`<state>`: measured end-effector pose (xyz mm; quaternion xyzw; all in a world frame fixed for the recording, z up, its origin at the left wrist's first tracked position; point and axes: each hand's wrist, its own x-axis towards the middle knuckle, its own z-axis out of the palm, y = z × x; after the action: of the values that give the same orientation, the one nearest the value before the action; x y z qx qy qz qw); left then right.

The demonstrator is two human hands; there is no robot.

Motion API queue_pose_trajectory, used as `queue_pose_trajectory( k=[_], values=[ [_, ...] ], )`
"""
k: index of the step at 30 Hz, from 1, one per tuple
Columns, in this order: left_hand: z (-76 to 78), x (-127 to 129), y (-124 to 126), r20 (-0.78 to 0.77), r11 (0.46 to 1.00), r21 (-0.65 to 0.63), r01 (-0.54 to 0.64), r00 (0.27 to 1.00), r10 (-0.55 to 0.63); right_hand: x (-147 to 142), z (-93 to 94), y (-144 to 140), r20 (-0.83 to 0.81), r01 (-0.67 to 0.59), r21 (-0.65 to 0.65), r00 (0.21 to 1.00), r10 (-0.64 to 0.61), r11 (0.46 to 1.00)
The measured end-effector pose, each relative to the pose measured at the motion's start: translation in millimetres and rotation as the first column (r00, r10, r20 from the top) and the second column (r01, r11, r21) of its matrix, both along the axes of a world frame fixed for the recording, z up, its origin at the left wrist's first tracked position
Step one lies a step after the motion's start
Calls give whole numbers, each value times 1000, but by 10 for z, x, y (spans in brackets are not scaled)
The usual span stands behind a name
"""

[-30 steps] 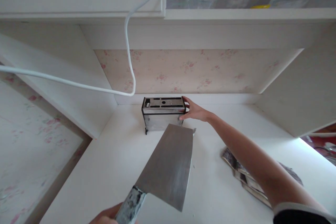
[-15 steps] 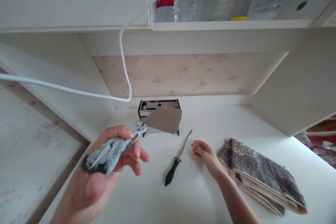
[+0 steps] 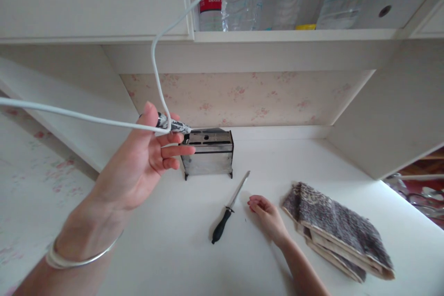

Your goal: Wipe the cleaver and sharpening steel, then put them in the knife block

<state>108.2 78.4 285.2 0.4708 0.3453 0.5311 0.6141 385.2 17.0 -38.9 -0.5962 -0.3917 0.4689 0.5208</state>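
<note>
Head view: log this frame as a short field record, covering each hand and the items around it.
left hand: grips cleaver handle, blade hidden, at the knife block
knife block: metal, slotted top, upright at back of counter
right hand: rests on counter, holds nothing
sharpening steel: lies on counter, just left of right hand
folded cloth: on counter, right of right hand

Cleaver blade [image 3: 194, 133] hidden inside the knife block [image 3: 207, 152]
</note>
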Motion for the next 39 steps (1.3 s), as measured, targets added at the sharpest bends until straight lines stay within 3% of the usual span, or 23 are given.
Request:
queue_pose_trajectory(
  k=[6,18,24,33,39],
  values=[
    [65,45,55,-123,999,-45,-13,992,7,-22,-35,-32,53,-9,23,999,8,1000],
    [230,182,205,-358,995,95,-25,932,57,-73,-34,-53,226,-29,44,974,18,999],
    [257,195,295,-381,989,144,-11,922,65,-89,-41,-78,304,-35,42,952,21,998],
    [306,340,466,-430,980,156,126,902,-48,-101,-60,-78,407,-54,38,913,34,998],
    [301,331,645,-323,971,13,239,920,-223,-93,-68,-89,459,-65,49,888,35,997]
  ],
)
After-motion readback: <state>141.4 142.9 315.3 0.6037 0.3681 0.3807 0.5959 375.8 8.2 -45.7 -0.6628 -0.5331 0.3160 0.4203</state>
